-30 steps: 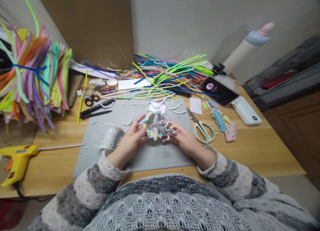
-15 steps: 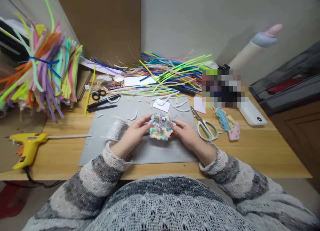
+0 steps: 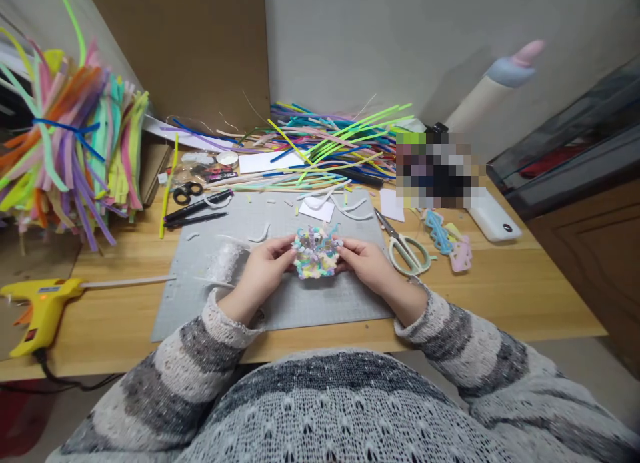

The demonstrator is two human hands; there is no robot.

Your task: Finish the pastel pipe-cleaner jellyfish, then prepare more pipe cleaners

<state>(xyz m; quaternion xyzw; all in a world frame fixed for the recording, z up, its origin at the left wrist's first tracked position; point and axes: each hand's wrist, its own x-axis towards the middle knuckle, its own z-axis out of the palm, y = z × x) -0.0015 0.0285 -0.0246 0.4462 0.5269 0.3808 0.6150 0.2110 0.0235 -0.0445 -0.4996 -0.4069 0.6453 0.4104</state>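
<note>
Both sides of an ornament (image 3: pixel 316 255) are gripped, the left hand (image 3: pixel 267 266) pinching one edge and the right hand (image 3: pixel 367 266) the other, over the mat (image 3: pixel 325 309). Scissors (image 3: pixel 399 238) lie near the right hand; a glue gun (image 3: pixel 59 289) lies well apart, to the left.

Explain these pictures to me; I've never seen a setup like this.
There is no machine here, just a person's two bare hands. One camera, worn on the head, looks forward and down, so the striped sleeves reach away from you. The left hand and right hand hold a small pastel ornament between them, over a grey mat. Also on the wooden table are scissors, a yellow glue gun and a heap of colourful fuzzy sticks.
</note>
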